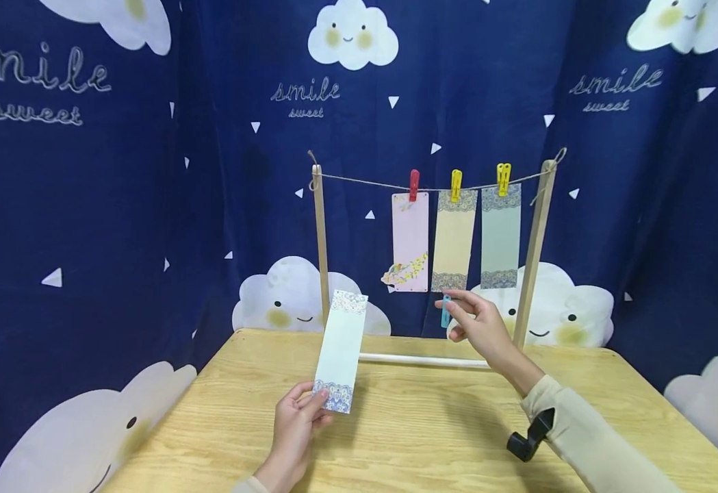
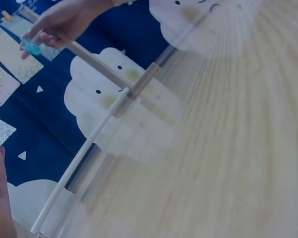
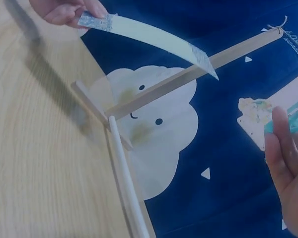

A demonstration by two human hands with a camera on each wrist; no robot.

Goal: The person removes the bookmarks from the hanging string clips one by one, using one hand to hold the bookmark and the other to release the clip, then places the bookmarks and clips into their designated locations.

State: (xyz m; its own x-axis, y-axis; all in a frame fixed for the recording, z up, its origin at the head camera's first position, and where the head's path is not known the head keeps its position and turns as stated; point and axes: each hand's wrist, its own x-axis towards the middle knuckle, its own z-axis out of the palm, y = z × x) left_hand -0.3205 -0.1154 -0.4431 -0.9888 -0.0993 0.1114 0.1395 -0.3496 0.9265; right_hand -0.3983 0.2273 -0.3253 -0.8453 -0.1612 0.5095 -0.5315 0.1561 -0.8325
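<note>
A pale card with patterned lace ends is pinched at its lower end by the left hand, held up tilted above the table's left part. In the right wrist view the same card bows slightly. The right hand pinches a light blue clothespin below the hanging cards. A red clothespin holds a pink card on the string; yellow clothespins hold a cream card and a greenish card.
The string runs between a left wooden post and a right one, joined low down by a white rod. A wooden table lies below, a dark blue curtain behind. A black strap circles the right sleeve.
</note>
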